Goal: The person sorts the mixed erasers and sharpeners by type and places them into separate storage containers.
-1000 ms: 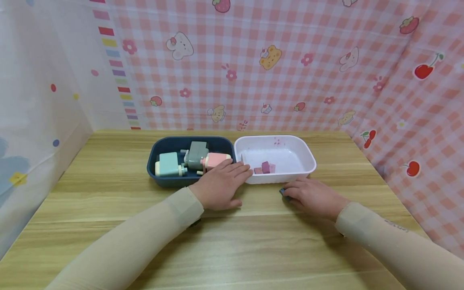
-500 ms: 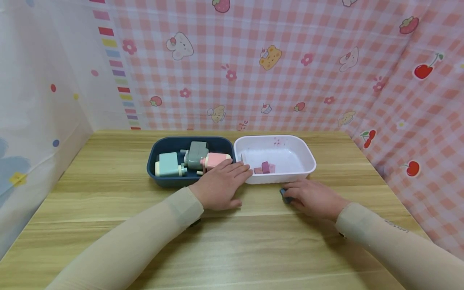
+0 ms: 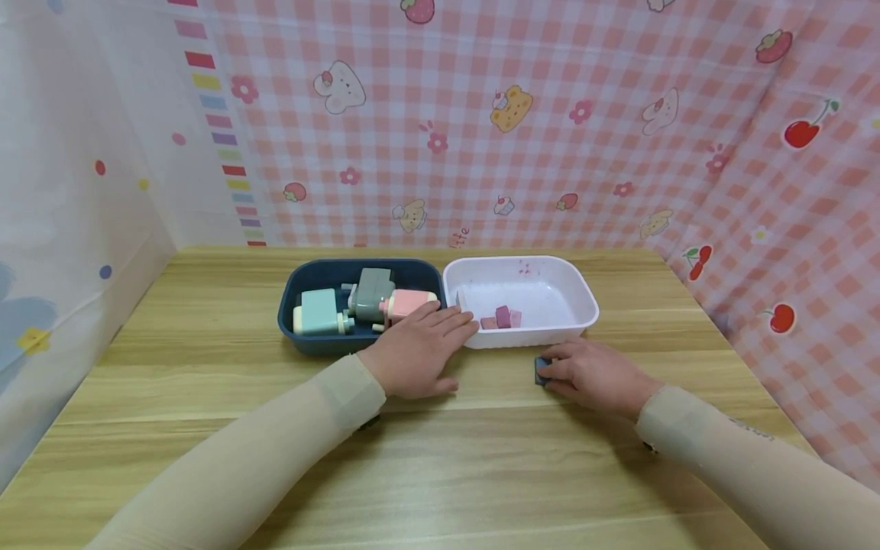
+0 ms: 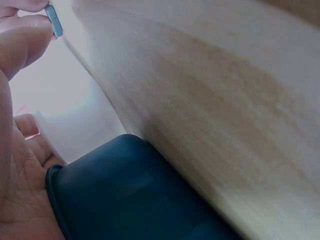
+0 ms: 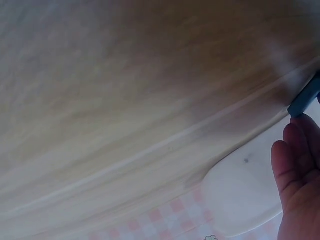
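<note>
My right hand (image 3: pixel 598 376) is low over the table just in front of the white tray (image 3: pixel 590 309). Its fingertips pinch a small, flat blue block (image 3: pixel 541 371), which also shows at the fingertips in the right wrist view as a blue block (image 5: pixel 306 96). My left hand (image 3: pixel 419 353) lies with straight fingers across the adjoining rims of the navy tray (image 3: pixel 323 345) and the white tray. Near its fingertips, several small pink and purple blocks (image 3: pixel 504 317) lie inside the white tray. A pink crank pencil sharpener (image 3: pixel 409 303) sits partly behind the left hand.
In the navy tray are also a mint crank sharpener (image 3: pixel 320 311) and a grey-green one (image 3: pixel 375 294). A whitish piece (image 3: pixel 461 300) stands at the white tray's left wall. Both trays stand side by side on the wooden table (image 3: pixel 440 473), with patterned cloth (image 3: pixel 454 153) behind.
The blue block has turned and come further out from under my right fingers, showing more of its face. The right hand has barely shifted; the left hand stays put.
</note>
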`<state>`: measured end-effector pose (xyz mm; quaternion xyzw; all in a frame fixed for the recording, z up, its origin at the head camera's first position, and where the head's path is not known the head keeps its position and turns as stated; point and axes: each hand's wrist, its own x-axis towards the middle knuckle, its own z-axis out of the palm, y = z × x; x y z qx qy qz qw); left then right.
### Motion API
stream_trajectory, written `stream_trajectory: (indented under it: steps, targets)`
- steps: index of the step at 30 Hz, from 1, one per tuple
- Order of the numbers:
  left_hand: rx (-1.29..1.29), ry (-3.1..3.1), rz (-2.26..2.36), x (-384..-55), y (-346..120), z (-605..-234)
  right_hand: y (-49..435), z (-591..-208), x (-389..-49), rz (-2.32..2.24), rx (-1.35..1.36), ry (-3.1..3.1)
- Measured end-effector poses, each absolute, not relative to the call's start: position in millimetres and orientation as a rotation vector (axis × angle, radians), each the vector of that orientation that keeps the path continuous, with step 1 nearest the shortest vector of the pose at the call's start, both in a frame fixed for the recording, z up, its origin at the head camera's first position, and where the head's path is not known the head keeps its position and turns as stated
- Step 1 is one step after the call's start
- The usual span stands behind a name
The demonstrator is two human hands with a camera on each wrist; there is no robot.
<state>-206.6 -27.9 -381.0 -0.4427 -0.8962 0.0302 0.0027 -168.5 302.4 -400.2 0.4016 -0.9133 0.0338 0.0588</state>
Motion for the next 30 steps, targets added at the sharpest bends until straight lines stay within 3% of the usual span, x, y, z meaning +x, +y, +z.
stream_trajectory:
  steps: [30]
  targets:
    - [-1.395, -2.802, 0.110, -205.9, -28.2, -378.5, 297.9, -399.5, -166.6, 0.094, 1.284, -2.423]
